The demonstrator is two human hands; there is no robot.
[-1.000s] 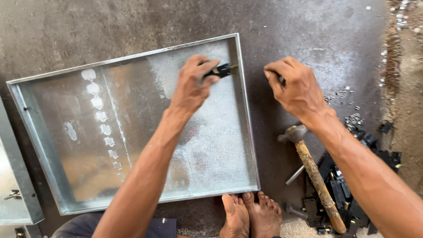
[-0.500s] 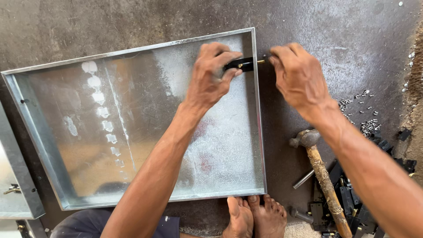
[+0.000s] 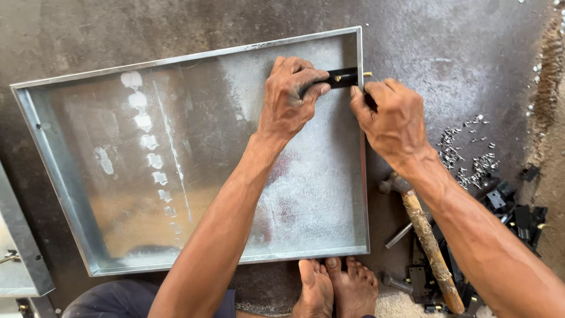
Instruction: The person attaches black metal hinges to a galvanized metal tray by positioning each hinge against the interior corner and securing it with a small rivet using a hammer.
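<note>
A shallow galvanized metal tray (image 3: 88, 194) lies on a stained concrete floor (image 3: 459, 53). Inside its right wall, the left hand (image 3: 288, 100) pinches a small black fitting (image 3: 341, 77) (brass-tipped). The right hand (image 3: 391, 121) grips outside that wall, its fingers closed on something hidden. A wooden-handled hammer (image 3: 426, 241) lies rightward.

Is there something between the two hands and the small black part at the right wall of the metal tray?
Nothing visible. The left hand already grips the black part inside the tray wall, and the right hand touches it from outside.
</note>
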